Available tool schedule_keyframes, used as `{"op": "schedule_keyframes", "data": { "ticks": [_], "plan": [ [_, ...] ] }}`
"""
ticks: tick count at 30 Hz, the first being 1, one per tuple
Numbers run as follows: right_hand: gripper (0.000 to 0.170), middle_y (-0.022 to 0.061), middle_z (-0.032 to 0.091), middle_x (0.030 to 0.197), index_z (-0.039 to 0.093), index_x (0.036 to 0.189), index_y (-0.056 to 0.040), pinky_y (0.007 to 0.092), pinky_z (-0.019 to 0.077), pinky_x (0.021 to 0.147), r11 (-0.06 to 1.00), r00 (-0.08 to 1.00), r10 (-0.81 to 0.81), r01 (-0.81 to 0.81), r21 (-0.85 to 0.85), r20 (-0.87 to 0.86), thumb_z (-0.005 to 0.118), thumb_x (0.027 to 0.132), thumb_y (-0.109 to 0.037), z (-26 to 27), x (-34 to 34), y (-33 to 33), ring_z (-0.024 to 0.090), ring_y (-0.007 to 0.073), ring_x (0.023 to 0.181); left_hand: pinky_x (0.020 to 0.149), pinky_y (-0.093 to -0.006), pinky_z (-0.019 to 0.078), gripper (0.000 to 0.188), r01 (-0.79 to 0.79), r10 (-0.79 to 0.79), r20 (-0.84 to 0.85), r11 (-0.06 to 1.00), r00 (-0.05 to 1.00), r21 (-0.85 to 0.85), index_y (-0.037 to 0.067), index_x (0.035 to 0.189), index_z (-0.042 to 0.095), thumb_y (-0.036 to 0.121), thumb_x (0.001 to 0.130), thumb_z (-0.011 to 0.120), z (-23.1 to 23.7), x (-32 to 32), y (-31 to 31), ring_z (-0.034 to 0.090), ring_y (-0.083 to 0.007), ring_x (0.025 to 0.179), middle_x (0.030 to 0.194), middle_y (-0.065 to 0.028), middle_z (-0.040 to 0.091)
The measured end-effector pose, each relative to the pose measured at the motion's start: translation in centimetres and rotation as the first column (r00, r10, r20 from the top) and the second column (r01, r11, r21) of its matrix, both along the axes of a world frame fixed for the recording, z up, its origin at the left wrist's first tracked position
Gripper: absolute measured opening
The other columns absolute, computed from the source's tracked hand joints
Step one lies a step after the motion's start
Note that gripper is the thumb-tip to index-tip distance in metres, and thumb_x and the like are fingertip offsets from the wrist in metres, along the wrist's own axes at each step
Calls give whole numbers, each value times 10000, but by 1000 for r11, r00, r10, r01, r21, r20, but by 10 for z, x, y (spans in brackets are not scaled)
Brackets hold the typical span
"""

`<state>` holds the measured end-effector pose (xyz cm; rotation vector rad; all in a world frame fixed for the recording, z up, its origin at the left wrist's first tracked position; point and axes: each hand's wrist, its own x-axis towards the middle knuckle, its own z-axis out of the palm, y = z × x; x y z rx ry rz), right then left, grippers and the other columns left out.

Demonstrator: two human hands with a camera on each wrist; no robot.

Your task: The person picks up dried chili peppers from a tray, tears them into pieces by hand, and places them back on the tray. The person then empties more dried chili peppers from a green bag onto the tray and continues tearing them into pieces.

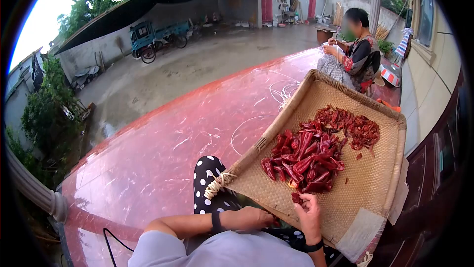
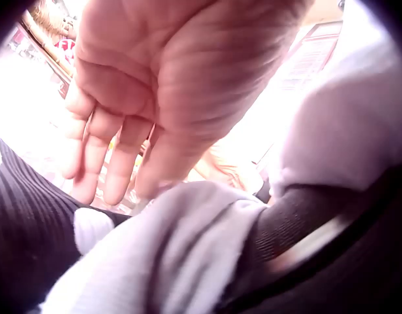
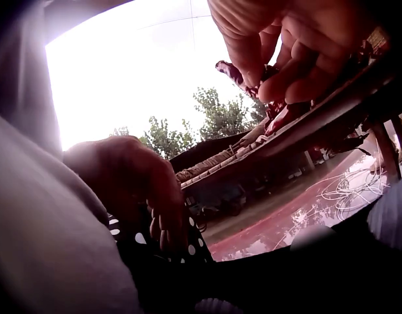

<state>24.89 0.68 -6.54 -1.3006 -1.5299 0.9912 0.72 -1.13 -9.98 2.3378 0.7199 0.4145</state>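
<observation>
A shallow woven tray (image 1: 365, 188) carries a heap of dried red peppers (image 1: 308, 156), with smaller red pieces (image 1: 363, 131) beyond it. At the near edge of the heap, my right hand (image 1: 310, 217) pinches a dark red pepper (image 1: 296, 198) between thumb and fingers; the right wrist view shows this hand (image 3: 299, 49) above the tray rim. My left hand (image 1: 249, 217) is low by the tray's near side, over the lap, with something dark red by its fingertips. Its fingers look loose and nearly straight in the left wrist view (image 2: 122, 131); whether they touch that red thing is unclear.
Polka-dot trousers (image 1: 200, 183) lie under the tray's left corner. White cord (image 1: 284, 92) loops over the red floor (image 1: 173, 153). Another person (image 1: 358, 55) sits beyond the tray, handling white strands. A blue three-wheeled vehicle (image 1: 158, 37) stands in the yard. A column (image 1: 37, 188) is at left.
</observation>
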Motion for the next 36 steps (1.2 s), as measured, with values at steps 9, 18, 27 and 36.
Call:
{"op": "schedule_keyframes", "data": {
  "ticks": [9,18,27,36],
  "plan": [
    [310,71,673,856,604,1119,-6,266,524,660,943,943,311,-321,84,118,750,848,-40,17,-12,-9,639,111,698,779,-281,511,405,-120,510,307,645,804,-754,31,1329,507,251,1009,621,61,18,13,613,-117,933,1084,-68,665],
    [333,142,522,1286,598,1191,-35,324,539,772,982,979,-31,-9,190,203,610,869,49,17,9,13,614,225,909,622,-427,555,221,-228,223,66,970,973,87,113,1065,604,152,854,656,39,-4,10,673,-340,792,895,-130,663],
    [500,185,409,1445,545,1341,-55,420,493,969,970,917,-151,66,234,369,534,868,105,3,14,31,512,376,1247,800,-409,561,401,-132,124,-298,991,947,-6,126,1325,539,230,939,581,8,-6,-5,640,-329,1063,1326,-116,561],
    [625,171,429,1364,462,1415,-78,415,486,881,969,886,-205,122,217,416,581,838,131,-4,29,51,555,330,1090,758,-474,513,227,50,-44,42,987,998,-154,28,1099,605,119,892,596,49,-3,13,637,-386,928,964,-188,650]
  ]
}}
